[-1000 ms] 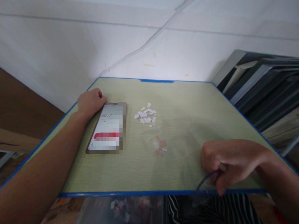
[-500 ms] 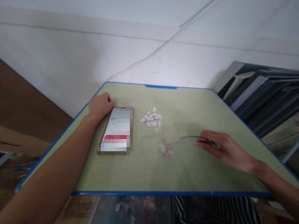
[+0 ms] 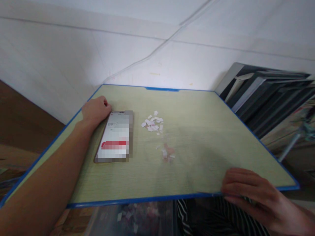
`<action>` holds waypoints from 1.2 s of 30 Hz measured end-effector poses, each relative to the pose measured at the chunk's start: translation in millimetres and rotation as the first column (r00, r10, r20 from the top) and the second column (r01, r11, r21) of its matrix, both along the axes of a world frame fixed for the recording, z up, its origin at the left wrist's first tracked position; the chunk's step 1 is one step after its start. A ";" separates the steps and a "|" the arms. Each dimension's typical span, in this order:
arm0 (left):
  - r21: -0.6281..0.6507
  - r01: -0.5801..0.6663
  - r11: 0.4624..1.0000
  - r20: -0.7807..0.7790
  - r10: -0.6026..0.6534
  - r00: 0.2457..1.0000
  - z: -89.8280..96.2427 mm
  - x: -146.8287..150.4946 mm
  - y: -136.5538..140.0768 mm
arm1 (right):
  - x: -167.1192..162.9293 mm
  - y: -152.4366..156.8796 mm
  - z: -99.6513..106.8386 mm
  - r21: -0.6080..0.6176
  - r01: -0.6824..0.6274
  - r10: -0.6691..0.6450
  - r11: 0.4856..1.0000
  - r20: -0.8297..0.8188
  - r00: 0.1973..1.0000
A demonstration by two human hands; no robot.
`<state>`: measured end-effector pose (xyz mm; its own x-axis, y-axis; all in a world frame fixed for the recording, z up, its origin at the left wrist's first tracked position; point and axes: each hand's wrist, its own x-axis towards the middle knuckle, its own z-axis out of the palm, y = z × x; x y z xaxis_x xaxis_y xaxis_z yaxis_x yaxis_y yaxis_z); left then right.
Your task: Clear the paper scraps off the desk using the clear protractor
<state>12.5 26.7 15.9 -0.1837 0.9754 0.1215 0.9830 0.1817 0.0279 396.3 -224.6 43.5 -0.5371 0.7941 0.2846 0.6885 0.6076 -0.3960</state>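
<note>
My left hand [image 3: 96, 108] rests closed in a loose fist on the table at the far left, beside the top of a phone [image 3: 113, 136]; nothing shows in it. The phone lies face up with a timer on its screen. Right of it is a small heap of torn white paper scraps [image 3: 153, 123]. A second, blurred heap of pinkish and white scraps [image 3: 168, 152] lies nearer to me. My right hand [image 3: 248, 188] is at the table's front right edge, fingers curled round slim dark tweezers [image 3: 209, 194], mostly hidden, whose thin tip lies along the edge.
The pale green table [image 3: 194, 111] has a blue rim. A white wall [image 3: 147, 39] stands behind it. Dark folders or panels [image 3: 268, 91] lean at the right. Below the front edge sits a clear bin [image 3: 137, 218] with paper bits, next to striped clothing [image 3: 236, 216].
My right hand has drawn back from above the table to its front edge, with the tweezers. My left hand, the phone and both heaps stay put; the whole view has shifted slightly.
</note>
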 end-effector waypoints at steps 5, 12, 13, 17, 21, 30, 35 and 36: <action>0.001 0.005 1.000 0.020 -0.005 1.000 -0.7 -1.0 0.7 | -2.7 46.4 -7.0 0.013 0.187 -0.185 0.982 -0.069 0.980; 0.016 0.007 1.000 0.031 -0.007 1.000 -2.9 -1.8 1.1 | -33.9 107.4 -22.3 -0.073 0.326 -0.327 0.943 -0.010 0.945; 0.023 0.001 1.000 0.030 -0.002 1.000 -3.4 -1.8 1.1 | -40.1 109.4 -23.2 -0.064 0.310 -0.311 0.948 -0.004 0.950; 0.051 -0.003 0.999 0.032 0.002 0.999 -4.7 -1.7 1.2 | -64.2 101.6 -24.3 -0.021 0.172 -0.171 0.985 0.049 0.984; 0.046 -0.010 0.999 0.025 0.008 1.000 -3.8 -0.8 0.4 | -75.1 93.3 -24.6 0.031 -0.025 0.021 0.999 0.104 0.994; 0.053 -0.009 0.999 0.006 0.009 1.000 -5.9 -1.5 0.9 | -50.7 136.1 -23.3 0.189 -0.129 0.104 0.974 0.137 0.985; 0.067 -0.002 0.998 0.002 0.002 1.000 -7.2 -2.2 1.6 | -45.5 132.3 -19.4 0.245 -0.162 0.143 0.956 0.095 0.985; 0.067 -0.004 0.998 0.001 0.004 1.000 -7.4 -2.3 1.9 | -45.1 131.2 -19.2 0.250 -0.149 0.131 0.957 0.086 0.988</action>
